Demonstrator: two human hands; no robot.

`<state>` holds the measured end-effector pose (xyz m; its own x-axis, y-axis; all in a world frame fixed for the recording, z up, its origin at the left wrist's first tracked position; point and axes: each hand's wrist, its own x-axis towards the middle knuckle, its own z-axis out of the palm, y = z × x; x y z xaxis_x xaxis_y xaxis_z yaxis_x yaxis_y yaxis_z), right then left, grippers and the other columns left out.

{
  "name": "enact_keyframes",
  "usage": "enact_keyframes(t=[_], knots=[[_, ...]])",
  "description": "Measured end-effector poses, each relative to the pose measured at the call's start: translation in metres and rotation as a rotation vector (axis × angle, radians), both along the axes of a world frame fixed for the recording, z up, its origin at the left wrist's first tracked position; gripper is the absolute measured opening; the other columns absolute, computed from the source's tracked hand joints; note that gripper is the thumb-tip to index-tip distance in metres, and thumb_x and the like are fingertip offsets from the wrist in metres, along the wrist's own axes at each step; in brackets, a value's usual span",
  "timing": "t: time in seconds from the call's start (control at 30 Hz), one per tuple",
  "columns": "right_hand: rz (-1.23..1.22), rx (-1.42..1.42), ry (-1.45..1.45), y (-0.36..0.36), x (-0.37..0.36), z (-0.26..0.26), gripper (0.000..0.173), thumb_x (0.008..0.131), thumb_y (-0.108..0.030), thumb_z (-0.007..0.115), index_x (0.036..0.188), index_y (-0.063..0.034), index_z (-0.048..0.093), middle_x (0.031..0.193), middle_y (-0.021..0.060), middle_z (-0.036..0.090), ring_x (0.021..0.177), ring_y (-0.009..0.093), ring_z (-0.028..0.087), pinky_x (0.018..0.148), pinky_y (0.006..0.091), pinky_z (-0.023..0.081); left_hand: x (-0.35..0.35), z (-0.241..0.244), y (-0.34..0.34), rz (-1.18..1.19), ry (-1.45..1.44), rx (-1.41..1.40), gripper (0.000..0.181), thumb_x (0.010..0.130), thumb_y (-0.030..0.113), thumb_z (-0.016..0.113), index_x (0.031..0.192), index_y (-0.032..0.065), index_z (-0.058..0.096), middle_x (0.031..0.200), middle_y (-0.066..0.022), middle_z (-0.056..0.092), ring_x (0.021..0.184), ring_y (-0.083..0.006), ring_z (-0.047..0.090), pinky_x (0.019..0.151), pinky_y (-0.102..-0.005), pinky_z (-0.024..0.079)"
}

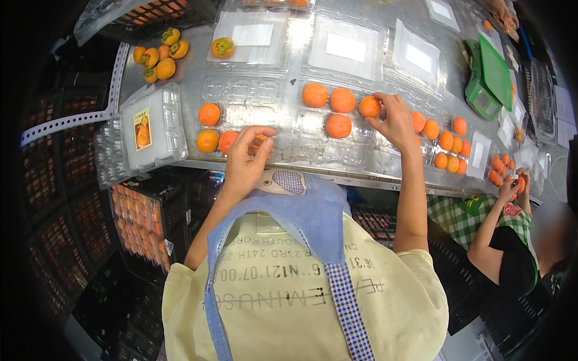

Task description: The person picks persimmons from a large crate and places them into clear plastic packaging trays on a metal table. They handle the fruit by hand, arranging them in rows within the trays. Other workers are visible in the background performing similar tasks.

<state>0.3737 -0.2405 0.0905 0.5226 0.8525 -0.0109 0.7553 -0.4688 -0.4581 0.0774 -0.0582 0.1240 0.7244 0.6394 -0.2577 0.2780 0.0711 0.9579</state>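
Observation:
Several persimmons lie in clear plastic clamshell trays on a metal table. My right hand [393, 118] has its thumb and fingers around a persimmon [370, 107] at the top right of the middle tray [311, 149]. Two persimmons sit in a row to its left, and another [338, 126] lies below them. My left hand [249, 155] is over the lower right of the left tray [246, 112], fingers curled and apart from the thumb. A persimmon [260, 141] shows partly behind those fingers; whether they touch it cannot be told. Three other persimmons fill cells at that tray's left.
Open lids with white pads [345, 48] line the far side. Loose persimmons [165, 68] and stacked clamshells [153, 131] are at left. A green scale [490, 76] stands at right. A co-worker [505, 243] handles persimmons at far right. Black crates hold packed fruit [140, 225] below left.

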Motion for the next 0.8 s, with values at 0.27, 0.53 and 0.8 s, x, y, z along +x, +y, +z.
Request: enact_keyframes(t=[0.27,0.53,0.8], knots=[[0.102,0.009,-0.102,0.004,0.007,-0.01,0.049,0.064,-0.016,0.078,0.109,-0.0097,0.063,0.102,0.0061,0.066,0.098,0.028,0.057,0.082,0.0399,0.049,-0.002,-0.006,0.004,0.036,-0.012,0.012,0.014,0.092,0.006,0.058,0.104,0.001,0.062,0.097,-0.0048,0.061,0.073,-0.0101,0.06,0.066,-0.0232,0.051],[0.075,0.083,-0.178,0.006,-0.005,0.001,0.049,0.066,-0.015,0.08,0.11,-0.0061,0.063,0.103,0.0086,0.066,0.099,0.03,0.057,0.083,0.0405,0.048,-0.028,-0.022,0.029,0.216,0.004,0.057,0.015,0.093,0.006,0.057,0.106,0.0012,0.061,0.09,-0.0031,0.062,0.073,-0.0075,0.058,0.065,-0.0217,0.051],[0.322,0.35,0.146,0.079,-0.123,0.008,0.049,0.065,-0.018,0.081,0.109,-0.007,0.062,0.101,0.0099,0.062,0.097,0.029,0.056,0.083,0.0398,0.043,-0.058,-0.037,0.039,0.333,0.019,0.097,0.017,0.094,0.007,0.057,0.11,0.0011,0.06,0.092,-0.0049,0.065,0.079,-0.0091,0.062,0.067,-0.0231,0.052]])
